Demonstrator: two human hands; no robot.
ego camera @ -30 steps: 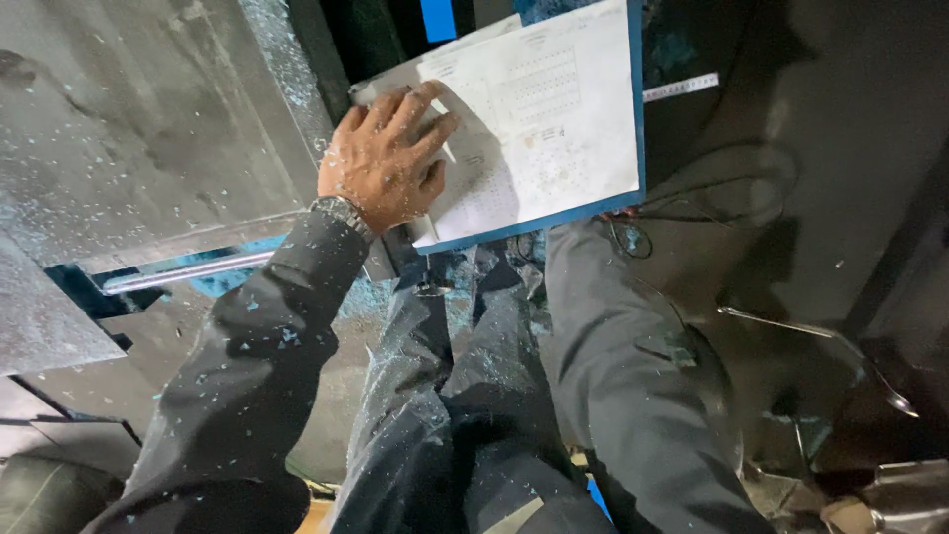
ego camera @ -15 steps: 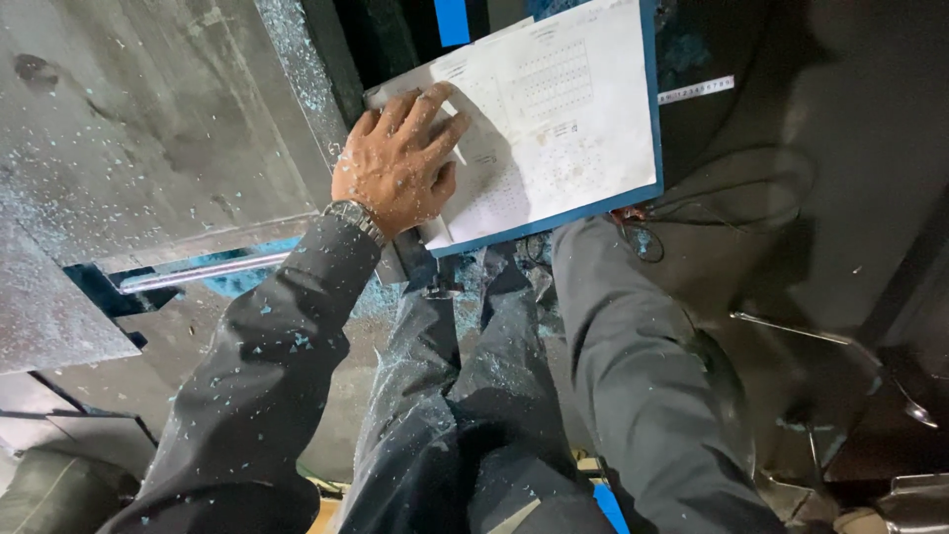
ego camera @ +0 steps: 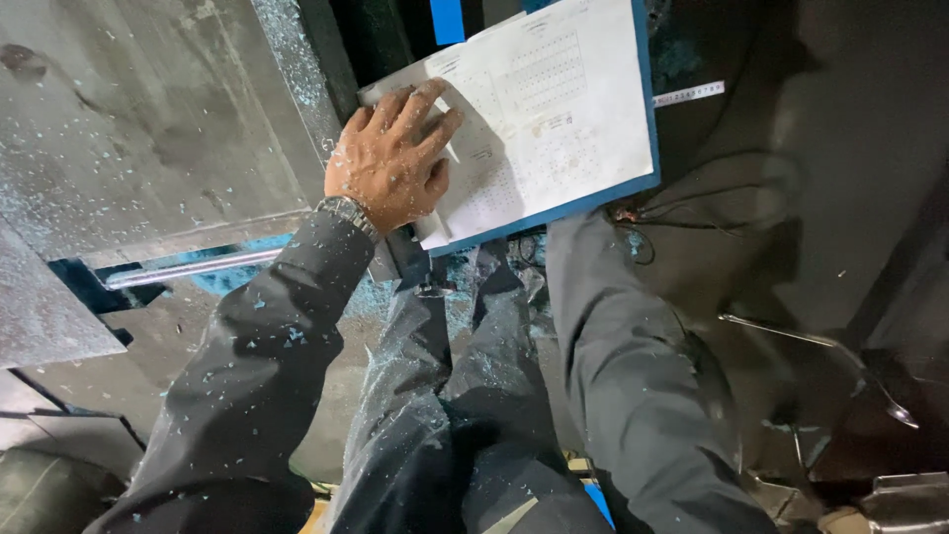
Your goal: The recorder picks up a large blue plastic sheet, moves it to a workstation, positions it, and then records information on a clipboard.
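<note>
Head view shows a white printed sheet (ego camera: 554, 119) on a blue clipboard (ego camera: 647, 148), sitting in the upper middle of the frame and tilted so its right side rises toward the top edge. Pressed flat on the sheet's lower left corner is the left hand (ego camera: 390, 163), palm down, fingers spread and pointing up and to the right; it grips nothing, only lies against the paper. A metal wristwatch (ego camera: 346, 211) sits just below it, at the cuff of a dark sleeve (ego camera: 257, 366) flecked with pale blue chips. From the lower right of the frame the other dark sleeve (ego camera: 633, 366) runs up under the clipboard's bottom edge; the right hand is hidden behind the board, so I cannot tell how it grips. Between the sleeves, in the lower middle, are dusty dark trousers (ego camera: 445, 396). Filling the upper left is a grey metal plate (ego camera: 148, 129) speckled with chips, with a bright steel rod (ego camera: 188, 269) along its lower edge. Dark cables (ego camera: 692, 208) trail at right.
</note>
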